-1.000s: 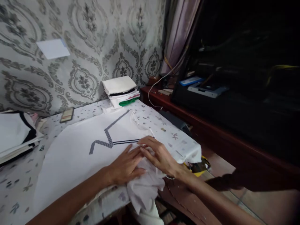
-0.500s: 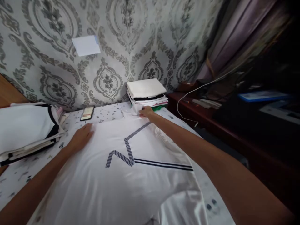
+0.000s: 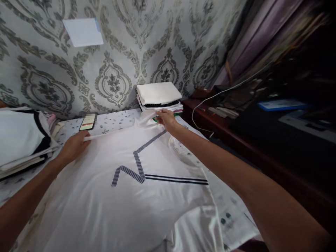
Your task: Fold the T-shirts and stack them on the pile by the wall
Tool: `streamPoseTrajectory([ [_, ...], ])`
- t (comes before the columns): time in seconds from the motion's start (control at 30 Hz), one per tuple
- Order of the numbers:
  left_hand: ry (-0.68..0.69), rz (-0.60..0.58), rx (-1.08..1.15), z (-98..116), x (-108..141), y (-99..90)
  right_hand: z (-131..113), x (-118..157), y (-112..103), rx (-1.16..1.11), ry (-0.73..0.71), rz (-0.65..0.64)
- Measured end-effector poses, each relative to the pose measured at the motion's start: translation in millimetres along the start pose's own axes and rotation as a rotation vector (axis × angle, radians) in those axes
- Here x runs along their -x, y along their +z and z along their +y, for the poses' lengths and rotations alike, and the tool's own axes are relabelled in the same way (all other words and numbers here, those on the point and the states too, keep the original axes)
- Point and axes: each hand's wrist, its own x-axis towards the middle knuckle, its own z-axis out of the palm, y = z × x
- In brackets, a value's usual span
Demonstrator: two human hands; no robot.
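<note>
A white shirt (image 3: 105, 206) with dark striped bands lies spread before me, its far edge toward the wall. My left hand (image 3: 75, 144) pinches the shirt's far left edge, which is raised a little in a fold. My right hand (image 3: 167, 119) grips the cloth near the collar at the far side, lifting it slightly in front of a folded pile. The near end of the shirt runs out of view at the bottom.
A folded clothes stack (image 3: 160, 93) stands against the patterned wall (image 3: 112, 80). Another clothes pile (image 3: 18, 136) lies at left, with a phone (image 3: 88, 121) near it. At right are a dark red table (image 3: 225, 126), a white cable (image 3: 194, 120) and a blue-edged object (image 3: 283, 105).
My left hand has gone from lying beside the shirt to pinching its far left edge. My right hand has lifted the collar cloth a little. The view has shifted slightly.
</note>
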Motion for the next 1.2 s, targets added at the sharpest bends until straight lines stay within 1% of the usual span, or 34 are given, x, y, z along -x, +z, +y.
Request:
streamPoseTrajectory([
  [0.1,0.052,0.052,-0.008,9.8,31.8,-14.6,-11.6,35.7,-27.2,-0.123,-0.087,-0.116],
  [0.17,0.129,0.078,-0.033,13.2,54.2,-17.1,-10.0,66.2,-51.3,-0.197,-0.141,-0.221],
  [0.27,0.193,0.075,-0.05,15.5,85.5,-9.4,7.9,118.3,-90.0,-0.184,-0.177,-0.322],
  [0.37,0.175,0.052,-0.031,16.8,108.0,4.8,36.5,166.0,-120.5,-0.062,-0.166,-0.394],
  [0.47,0.148,0.078,-0.025,17.4,117.8,14.7,59.9,197.3,-136.0,0.034,-0.132,-0.465],
  [0.57,0.13,0.078,-0.049,16.8,118.2,15.9,67.1,207.5,-139.6,0.086,-0.133,-0.515],
  [0.63,0.123,0.063,-0.075,15.9,116.5,14.4,63.1,200.7,-137.7,0.16,-0.095,-0.569],
  [0.67,0.117,0.064,-0.088,15.4,115.6,13.8,59.4,192.8,-135.7,0.206,-0.073,-0.582],
  [0.7,0.11,0.069,-0.098,14.9,114.8,13.5,55.2,181.9,-132.8,0.263,-0.069,-0.564],
  [0.73,0.101,0.077,-0.103,14.3,114.1,13.7,50.8,168.1,-129.0,0.35,-0.092,-0.505],
  [0.77,0.092,0.08,-0.104,13.6,113.5,14.2,46.5,152.0,-124.5,0.444,-0.135,-0.418],
  [0.83,0.076,0.065,-0.095,11.3,112.8,15.8,39.0,115.8,-113.8,0.714,-0.266,-0.196],
  [0.87,0.068,0.056,-0.084,9.6,112.7,16.4,36.2,97.5,-108.2,0.786,-0.295,-0.142],
  [0.93,0.077,0.031,-0.056,6.3,112.5,15.7,33.3,64.7,-97.4,0.886,-0.33,-0.094],
  [1.0,0.104,0.017,-0.018,7.3,110.9,10.5,33.9,40.0,-88.9,0.934,-0.338,-0.106],
  [1.07,0.139,0.029,0.052,20.0,105.2,0.8,37.4,24.4,-83.5,0.977,-0.34,-0.127],
  [1.1,0.17,0.039,0.102,32.9,99.8,-4.6,39.8,19.4,-82.0,0.991,-0.338,-0.135],
  [1.13,0.211,0.053,0.16,50.6,92.5,-9.4,42.3,15.9,-81.2,1.002,-0.336,-0.14],
  [1.2,0.373,0.029,0.257,99.0,72.9,-13.3,46.8,12.2,-81.3,1.011,-0.333,-0.142],
])
